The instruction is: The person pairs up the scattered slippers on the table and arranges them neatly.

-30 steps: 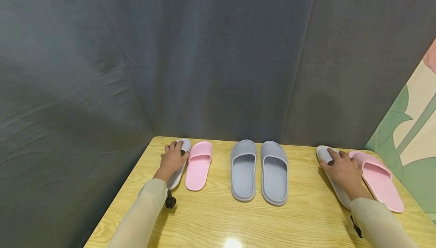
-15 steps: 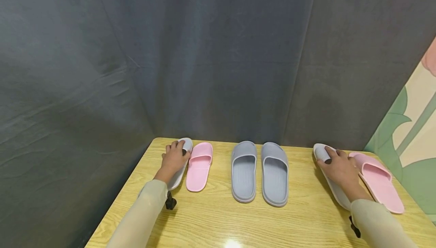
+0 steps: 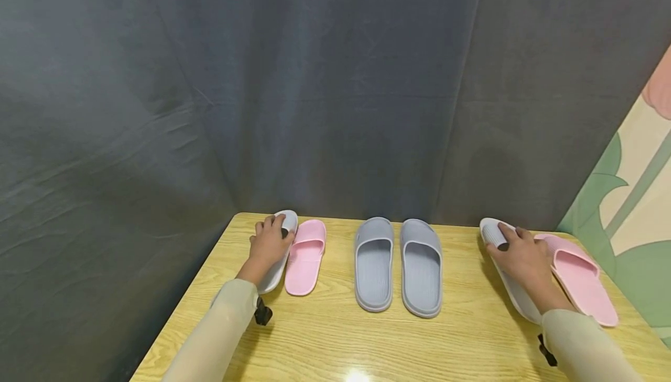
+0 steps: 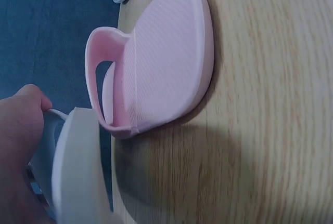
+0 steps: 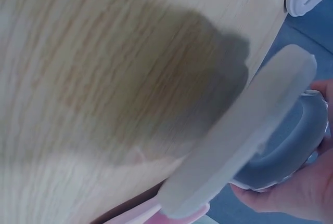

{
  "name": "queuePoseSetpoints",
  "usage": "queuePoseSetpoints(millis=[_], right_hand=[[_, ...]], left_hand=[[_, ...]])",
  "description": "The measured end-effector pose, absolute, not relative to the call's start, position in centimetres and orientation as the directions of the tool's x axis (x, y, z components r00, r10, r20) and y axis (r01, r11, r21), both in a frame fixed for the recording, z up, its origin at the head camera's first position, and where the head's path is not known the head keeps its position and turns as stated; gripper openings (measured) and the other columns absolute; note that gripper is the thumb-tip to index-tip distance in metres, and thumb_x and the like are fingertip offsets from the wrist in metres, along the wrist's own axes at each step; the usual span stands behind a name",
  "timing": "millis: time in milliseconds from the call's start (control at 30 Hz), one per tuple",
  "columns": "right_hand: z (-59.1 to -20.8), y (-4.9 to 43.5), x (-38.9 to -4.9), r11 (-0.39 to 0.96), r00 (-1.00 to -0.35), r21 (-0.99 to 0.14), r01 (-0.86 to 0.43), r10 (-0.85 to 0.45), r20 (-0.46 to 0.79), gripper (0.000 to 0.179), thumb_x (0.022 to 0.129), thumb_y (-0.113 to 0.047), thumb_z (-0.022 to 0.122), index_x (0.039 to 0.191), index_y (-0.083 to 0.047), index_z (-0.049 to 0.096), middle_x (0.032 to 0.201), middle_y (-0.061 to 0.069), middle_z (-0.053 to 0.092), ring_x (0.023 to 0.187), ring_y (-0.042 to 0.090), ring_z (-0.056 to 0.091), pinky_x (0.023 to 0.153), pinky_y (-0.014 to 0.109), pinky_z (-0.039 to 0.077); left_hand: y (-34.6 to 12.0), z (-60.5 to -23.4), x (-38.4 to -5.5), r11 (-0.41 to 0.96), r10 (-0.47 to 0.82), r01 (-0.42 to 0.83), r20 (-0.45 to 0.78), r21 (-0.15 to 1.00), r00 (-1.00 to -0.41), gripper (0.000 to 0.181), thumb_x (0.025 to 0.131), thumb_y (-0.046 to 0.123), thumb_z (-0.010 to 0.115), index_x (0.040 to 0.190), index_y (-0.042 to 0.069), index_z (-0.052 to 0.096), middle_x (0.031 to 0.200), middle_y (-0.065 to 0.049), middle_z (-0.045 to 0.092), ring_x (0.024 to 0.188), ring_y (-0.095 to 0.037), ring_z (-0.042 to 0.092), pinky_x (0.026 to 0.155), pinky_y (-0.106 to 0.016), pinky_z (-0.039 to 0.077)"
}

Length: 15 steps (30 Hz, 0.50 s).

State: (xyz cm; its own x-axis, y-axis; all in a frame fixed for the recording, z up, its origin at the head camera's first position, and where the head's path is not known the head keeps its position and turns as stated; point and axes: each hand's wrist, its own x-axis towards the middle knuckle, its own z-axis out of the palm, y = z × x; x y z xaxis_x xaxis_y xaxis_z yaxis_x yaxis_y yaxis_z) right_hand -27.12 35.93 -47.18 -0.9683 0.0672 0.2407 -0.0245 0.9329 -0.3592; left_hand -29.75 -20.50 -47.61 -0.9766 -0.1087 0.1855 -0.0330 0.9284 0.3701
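Gripping, with curled fingers, one white slipper [image 3: 273,278] in left hand [image 3: 269,244], left of the grey slippers [image 3: 374,271], and second white slipper [image 3: 521,297] in right hand [image 3: 521,258], right of them; with long axes converging toward toes.

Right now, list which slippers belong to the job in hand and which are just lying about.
In the job:
- left pale-grey slide, gripped by the left hand
- right pale-grey slide, gripped by the right hand

Lying about on the table:
- left pink slide
- left blue-grey slide
- right blue-grey slide
- right pink slide
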Motion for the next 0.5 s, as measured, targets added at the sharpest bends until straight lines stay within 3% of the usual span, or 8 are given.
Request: queuePoseSetpoints(millis=[500], right_hand=[[-46.1,34.3,-26.5,0.933,-0.965,-0.358,-0.022,0.074,0.252,0.069,0.096,-0.044,0.060,0.147,-0.002,0.043,0.141,0.042,0.034,0.113,0.074,0.035,0.082,0.076,0.036]], left_hand=[[-19.8,-47.1,-29.1,0.924,-0.107,0.000,0.258,0.382,-0.960,0.062,0.095,0.044,0.058,0.147,0.012,0.047,0.148,-0.023,0.044,0.131,-0.046,0.040,0.091,-0.068,0.042]])
